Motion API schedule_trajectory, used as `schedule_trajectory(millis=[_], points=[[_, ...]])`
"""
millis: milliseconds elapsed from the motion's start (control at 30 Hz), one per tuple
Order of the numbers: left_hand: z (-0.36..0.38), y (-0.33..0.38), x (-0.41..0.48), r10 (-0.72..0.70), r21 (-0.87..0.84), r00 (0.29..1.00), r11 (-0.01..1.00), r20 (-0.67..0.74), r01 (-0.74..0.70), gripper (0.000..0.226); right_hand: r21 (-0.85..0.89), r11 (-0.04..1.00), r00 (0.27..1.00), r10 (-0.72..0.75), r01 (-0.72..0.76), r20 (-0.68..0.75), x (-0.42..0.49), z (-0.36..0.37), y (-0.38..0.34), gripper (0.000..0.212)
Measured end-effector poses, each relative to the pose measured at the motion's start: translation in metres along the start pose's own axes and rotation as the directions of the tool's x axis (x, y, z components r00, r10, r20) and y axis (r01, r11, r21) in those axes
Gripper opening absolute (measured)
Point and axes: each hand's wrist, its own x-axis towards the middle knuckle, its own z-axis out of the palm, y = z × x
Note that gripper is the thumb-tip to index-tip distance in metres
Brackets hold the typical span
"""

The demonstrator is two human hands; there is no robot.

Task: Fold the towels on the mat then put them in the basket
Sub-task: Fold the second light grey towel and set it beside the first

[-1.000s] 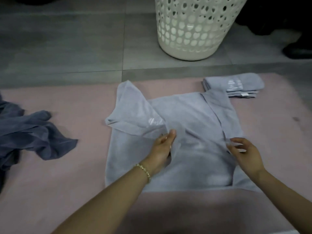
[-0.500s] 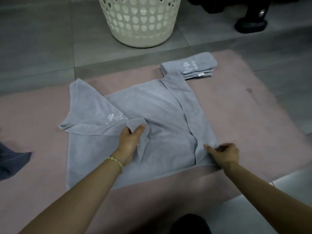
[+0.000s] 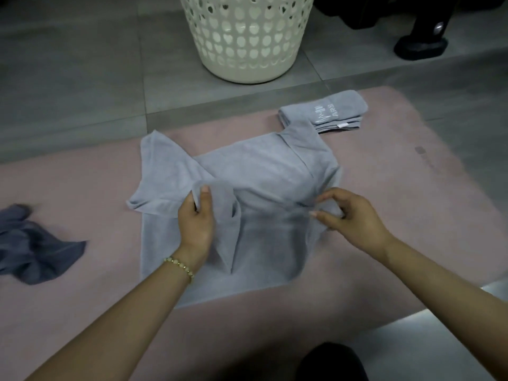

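Two hands work on one light grey towel (image 3: 264,171), which lies spread over the middle of the pink mat (image 3: 417,193), its left and right flaps turned inward. The left hand (image 3: 196,226) pinches a raised fold of the left flap between thumb and fingers (image 3: 188,206); a beaded bracelet (image 3: 180,266) circles that wrist. The right hand (image 3: 356,220) sits at the towel's right flap, its fingers curled with cloth bunched between thumb and forefinger, though blur softens the detail there.

Near the mat's far right corner rests a folded towel (image 3: 338,105) with pale lettering on top, its near left corner just touched by the spread towel's far corner. At the mat's left edge lies a crumpled dark towel (image 3: 38,248), well apart from the others. Beyond the mat's far edge, on the grey tiled floor (image 3: 82,67), a cream perforated basket (image 3: 247,39) stands upright, clear of the mat.
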Motion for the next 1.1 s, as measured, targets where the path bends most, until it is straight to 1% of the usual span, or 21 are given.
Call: schedule_trajectory(millis=[33,100,133,200,300,367,433,533,567,633,667,733,767,800,833,867,900,933,967,1000,1100], points=[[-0.009,0.004,0.003,0.038,-0.009,0.999,0.999,-0.006,-0.038,0.029,0.013,1.0,0.992,-0.021,0.019,0.122,0.006,0.01,-0.014,0.034],[-0.029,0.008,0.01,0.088,-0.004,0.996,0.996,-0.028,-0.088,0.036,0.078,0.997,0.931,-0.036,0.008,0.363,0.018,0.034,-0.038,0.04],[-0.038,0.01,0.013,0.1,0.0,0.994,0.995,-0.049,-0.1,0.037,0.098,0.995,0.894,-0.052,0.009,0.446,0.023,0.047,-0.049,0.043],[-0.055,0.013,0.019,0.103,0.016,0.99,0.995,-0.098,-0.102,0.037,0.064,0.995,0.846,-0.094,0.071,0.525,0.031,0.07,-0.068,0.04],[-0.08,0.01,0.028,0.076,0.019,0.988,0.997,-0.136,-0.074,0.042,-0.058,0.962,0.851,-0.207,0.267,0.484,0.041,0.102,-0.094,0.018],[-0.096,0.002,0.032,0.056,0.001,0.99,0.998,-0.131,-0.056,0.044,-0.077,0.936,0.858,-0.279,0.343,0.431,0.049,0.117,-0.105,0.012],[-0.108,-0.002,0.034,0.026,-0.008,0.995,1.0,-0.098,-0.027,0.04,-0.091,0.924,0.847,-0.296,0.371,0.441,0.057,0.125,-0.115,0.013],[-0.118,0.001,0.03,-0.028,-0.07,0.999,0.997,-0.038,0.026,0.033,-0.149,0.904,0.8,-0.266,0.401,0.537,0.063,0.132,-0.125,0.022],[-0.121,0.003,0.03,-0.035,-0.1,0.999,0.994,-0.025,0.032,0.032,-0.204,0.873,0.788,-0.27,0.442,0.554,0.064,0.134,-0.127,0.022],[-0.126,0.004,0.03,-0.043,-0.117,0.999,0.992,0.01,0.043,0.033,-0.321,0.774,0.773,-0.318,0.546,0.549,0.061,0.137,-0.134,0.018],[-0.128,0.005,0.03,-0.049,-0.123,0.998,0.991,0.035,0.053,0.035,-0.342,0.722,0.751,-0.365,0.601,0.55,0.057,0.139,-0.139,0.016],[-0.131,0.009,0.028,-0.074,-0.132,0.993,0.987,0.092,0.086,0.042,-0.303,0.655,0.676,-0.442,0.692,0.59,0.049,0.144,-0.152,0.009],[-0.132,0.013,0.027,-0.09,-0.149,0.988,0.983,0.122,0.108,0.046,-0.241,0.673,0.641,-0.442,0.7,0.628,0.044,0.146,-0.16,0.006],[-0.132,0.017,0.025,-0.097,-0.175,0.983,0.977,0.156,0.124,0.048,-0.151,0.738,0.618,-0.414,0.657,0.668,0.039,0.148,-0.168,0.003],[-0.132,0.023,0.022,-0.098,-0.198,0.976,0.971,0.194,0.137,0.049,-0.034,0.829,0.609,-0.381,0.558,0.696,0.036,0.15,-0.176,0.004],[-0.131,0.026,0.021,-0.096,-0.208,0.968,0.967,0.23,0.145,0.047,0.081,0.896,0.616,-0.364,0.437,0.699,0.034,0.153,-0.18,0.006],[-0.129,0.03,0.02,-0.099,-0.208,0.961,0.966,0.26,0.156,0.044,0.164,0.92,0.649,-0.369,0.356,0.665,0.035,0.156,-0.181,0.008],[-0.127,0.033,0.017,-0.103,-0.206,0.954,0.964,0.281,0.165,0.04,0.207,0.921,0.697,-0.386,0.33,0.605,0.038,0.161,-0.18,0.01],[-0.125,0.036,0.015,-0.103,-0.212,0.95,0.962,0.294,0.17,0.037,0.215,0.915,0.733,-0.403,0.342,0.548,0.043,0.166,-0.177,0.012],[-0.123,0.036,0.014,-0.1,-0.215,0.95,0.962,0.296,0.169,0.035,0.205,0.906,0.752,-0.422,0.371,0.506,0.047,0.171,-0.175,0.013],[-0.119,0.035,0.011,-0.087,-0.206,0.947,0.966,0.309,0.156,0.033,0.153,0.886,0.772,-0.457,0.437,0.443,0.055,0.182,-0.17,0.011]])
